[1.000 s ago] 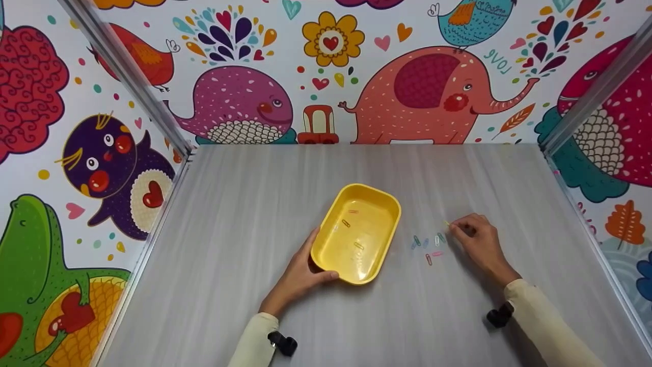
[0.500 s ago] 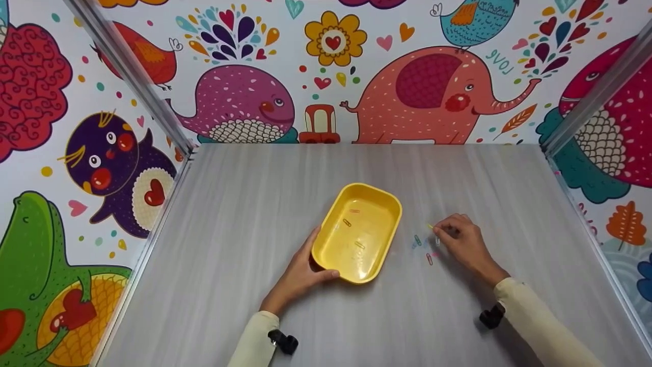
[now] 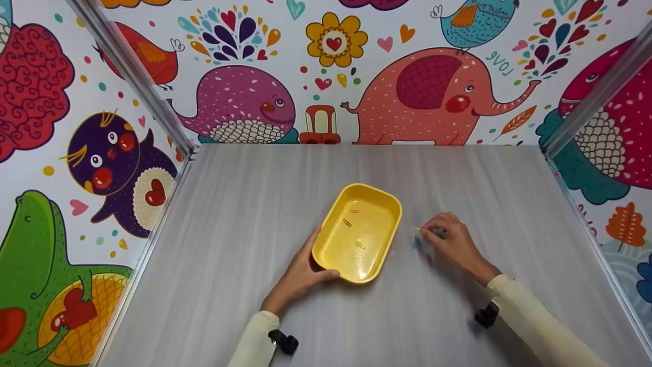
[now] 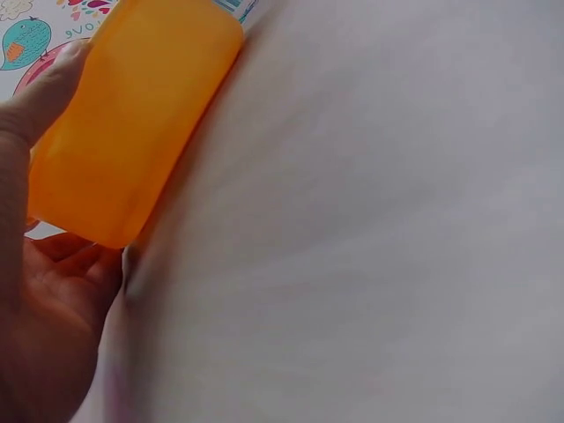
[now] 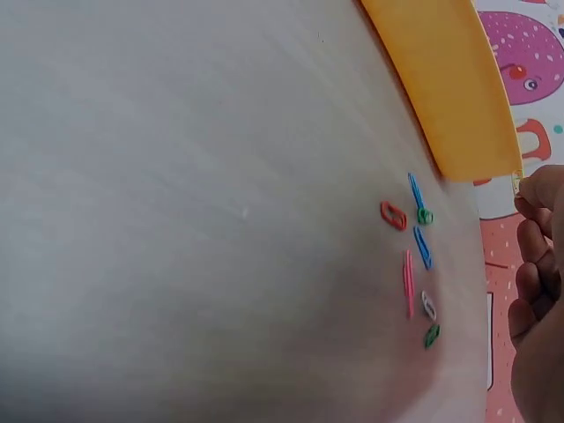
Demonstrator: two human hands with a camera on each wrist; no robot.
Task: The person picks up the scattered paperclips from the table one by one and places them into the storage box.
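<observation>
My left hand [image 3: 301, 272] grips the near left corner of a yellow plastic tray [image 3: 376, 224], thumb on the near rim and fingers along the left side. In the left wrist view the tray's outer wall [image 4: 141, 123] lies between thumb and fingers. Inside are a pinkish paper clip [image 3: 354, 211], a dark one and a yellow one. Just right of the tray, my right hand [image 3: 453, 242] pinches a yellow paper clip [image 3: 417, 229] between thumb and forefinger, above the table. Below it lie a red paper clip [image 5: 393, 215], a pink paper clip [image 5: 408, 284] and several blue, green and white ones.
The grey wood-grain table [image 3: 244, 204] meets a cartoon-printed back wall [image 3: 326, 76] and side walls. Metal posts [image 3: 137, 81] stand at the far corners. A small black device [image 3: 283, 341] sits at each wrist.
My right hand has moved left with the yellow paper clip, toward the tray, and now covers most of the loose clips in the head view. The left hand and tray stay put.
</observation>
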